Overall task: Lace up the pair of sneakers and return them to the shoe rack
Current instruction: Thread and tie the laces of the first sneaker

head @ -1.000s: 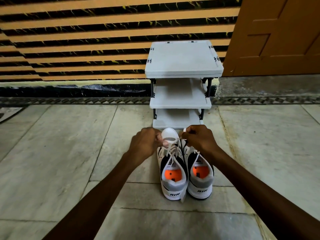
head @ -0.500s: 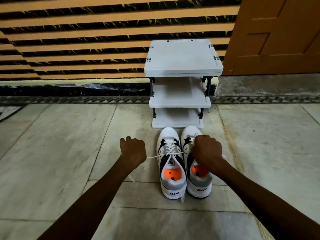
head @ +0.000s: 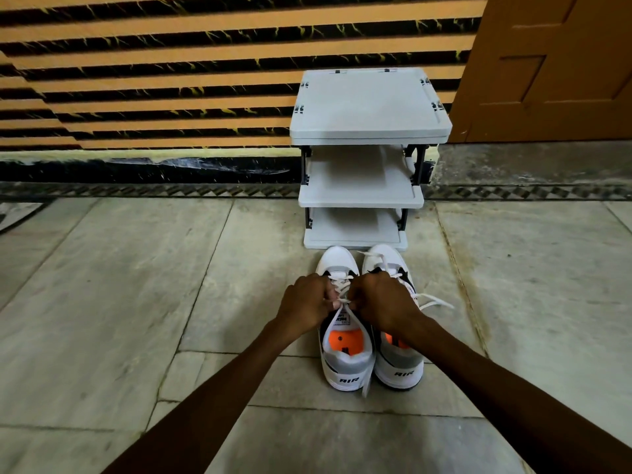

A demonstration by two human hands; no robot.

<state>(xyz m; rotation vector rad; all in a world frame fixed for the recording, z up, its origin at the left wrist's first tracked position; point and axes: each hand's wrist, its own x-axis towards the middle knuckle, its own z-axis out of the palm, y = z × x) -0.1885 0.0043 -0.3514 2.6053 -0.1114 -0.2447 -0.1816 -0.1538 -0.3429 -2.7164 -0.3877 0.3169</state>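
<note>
Two white sneakers with black panels and orange insoles stand side by side on the floor, toes toward the rack. Over the left sneaker [head: 347, 367] my left hand [head: 306, 307] and my right hand [head: 384, 301] meet, each pinching its white lace [head: 343, 291] at the top eyelets. The right sneaker [head: 398, 366] is partly hidden under my right wrist; its loose lace [head: 436, 302] trails out to the right on the floor. The grey three-shelf shoe rack [head: 369, 107] stands just beyond the toes with nothing on its shelves.
A striped orange and black wall [head: 154, 80] runs behind the rack, with a brown wooden door [head: 554, 63] at the right. The floor is pale stone tile [head: 119, 302]. A mat corner [head: 17, 213] shows at the far left.
Half a second ago my hands were apart, stretching the lace sideways across the left sneaker. They have come back together over its tongue, still gripping the lace.
</note>
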